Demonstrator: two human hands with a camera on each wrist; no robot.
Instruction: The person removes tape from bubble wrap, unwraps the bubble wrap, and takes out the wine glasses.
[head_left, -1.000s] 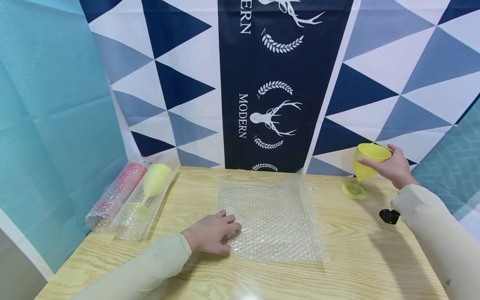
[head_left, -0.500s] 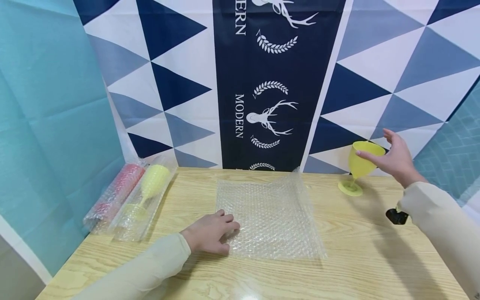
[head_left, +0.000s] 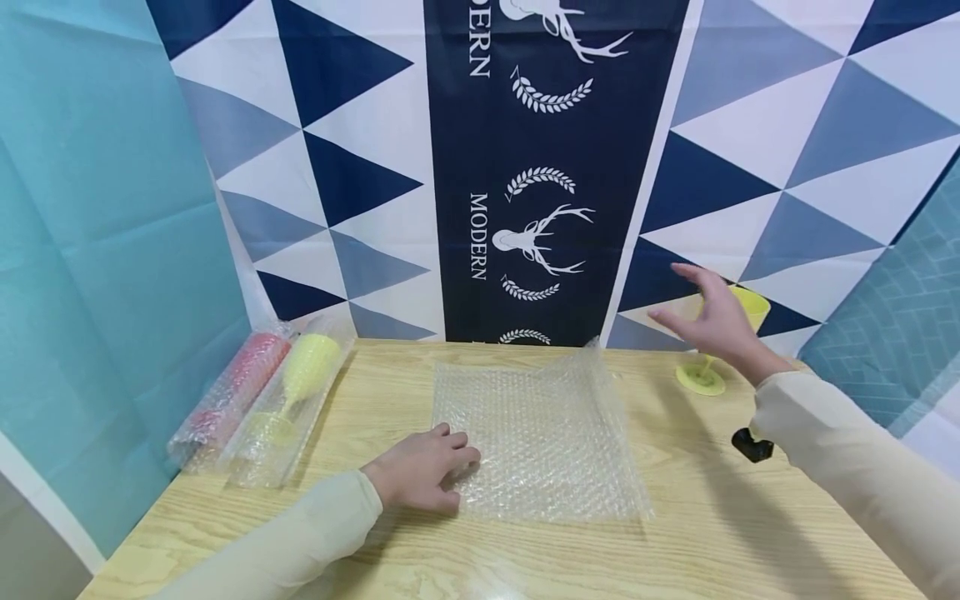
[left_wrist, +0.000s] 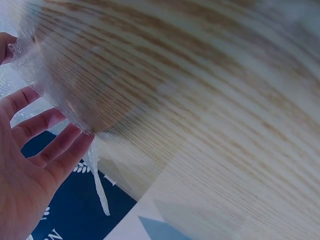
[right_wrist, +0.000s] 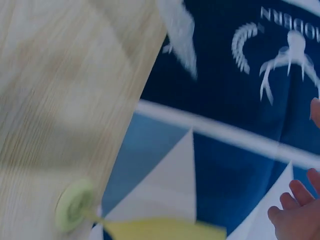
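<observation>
A flat piece of clear bubble wrap (head_left: 536,442) lies mid-table, its far right corner sticking up. My left hand (head_left: 422,471) rests at its left edge; in the left wrist view the fingertips (left_wrist: 85,137) touch the film's rim. At the back right stands a yellow plastic goblet (head_left: 754,307), upright on its round foot (head_left: 701,380). My right hand (head_left: 722,325) is raised in front of it, thumb and fingers spread, holding nothing, and hides part of the bowl. The right wrist view catches the blurred goblet (right_wrist: 165,230) at its bottom edge, apart from the fingers.
On the left of the table lie two bubble-wrapped items side by side: a red one (head_left: 251,367) and a yellow goblet (head_left: 309,367). A patterned cloth (head_left: 375,167) hangs behind the table (head_left: 465,550). A small black piece (head_left: 752,446) sits below the right cuff.
My right hand has let go of the yellow goblet and swung left in front of it. The goblet stays standing. My left hand has kept its place on the bubble wrap.
</observation>
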